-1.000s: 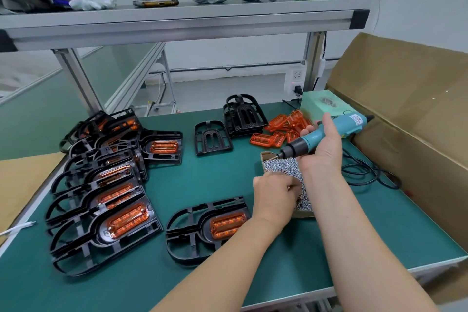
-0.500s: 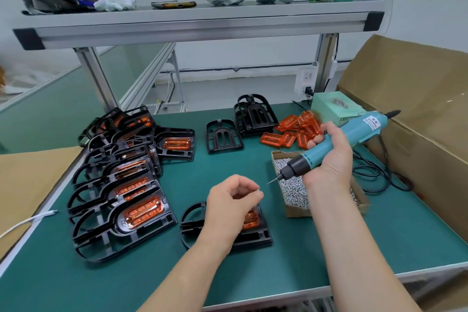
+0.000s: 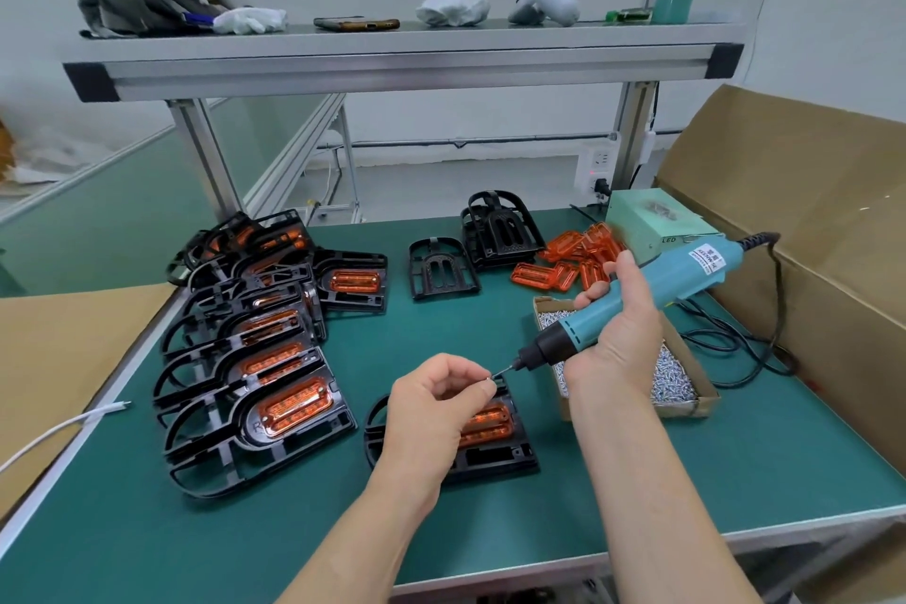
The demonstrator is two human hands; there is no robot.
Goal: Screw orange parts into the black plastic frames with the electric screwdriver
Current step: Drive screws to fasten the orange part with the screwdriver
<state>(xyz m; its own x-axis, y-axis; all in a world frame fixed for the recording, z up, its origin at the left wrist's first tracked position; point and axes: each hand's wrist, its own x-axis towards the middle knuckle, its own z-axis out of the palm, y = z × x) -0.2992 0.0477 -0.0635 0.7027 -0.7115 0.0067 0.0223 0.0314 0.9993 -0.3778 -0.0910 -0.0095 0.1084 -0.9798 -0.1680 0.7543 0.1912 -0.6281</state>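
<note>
Head view | left hand (image 3: 436, 412) pinches screw (image 3: 488, 378); I judge it tiny, slippery, best held by its shank | right hand (image 3: 617, 334) grips electric screwdriver (image 3: 681, 272)

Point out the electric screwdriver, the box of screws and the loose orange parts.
electric screwdriver (image 3: 679, 277): head view, teal body.
box of screws (image 3: 686, 409): head view, front cardboard wall.
loose orange parts (image 3: 568, 272): head view, middle of pile.

Green bench (image 3: 735, 456): black frames (image 3: 443, 267), screw box (image 3: 708, 400)

This looks like a factory assembly station: a green-matted workbench (image 3: 686, 481) with an aluminium-profile shelf (image 3: 392, 64), rows of identical black frames (image 3: 230, 358), a box of screws (image 3: 706, 400), and what may be a power unit (image 3: 647, 223).
</note>
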